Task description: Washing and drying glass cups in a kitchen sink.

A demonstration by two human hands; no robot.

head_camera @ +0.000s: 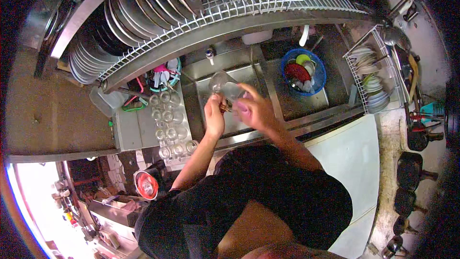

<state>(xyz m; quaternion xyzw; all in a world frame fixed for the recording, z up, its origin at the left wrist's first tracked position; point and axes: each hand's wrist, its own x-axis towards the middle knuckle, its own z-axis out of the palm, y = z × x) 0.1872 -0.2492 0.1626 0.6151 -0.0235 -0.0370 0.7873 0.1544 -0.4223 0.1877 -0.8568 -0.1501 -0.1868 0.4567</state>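
Note:
Over the left basin of a steel double sink, my left hand grips a clear glass vessel, tilted in the air. Its exact shape is hard to make out. A small brownish part shows by my left fingers; I cannot tell whether it belongs to the vessel. My right hand is motion-blurred close beside it. In those fingers is a soft pinkish thing, seemingly a sponge or cloth. Behind both hands, a tap reaches out over the basin.
Several upturned glasses line the left counter, near a basket of utensils. A blue basket of dishes occupies the right basin. Overhead runs a wire rack with plates; another dish rack stands at right.

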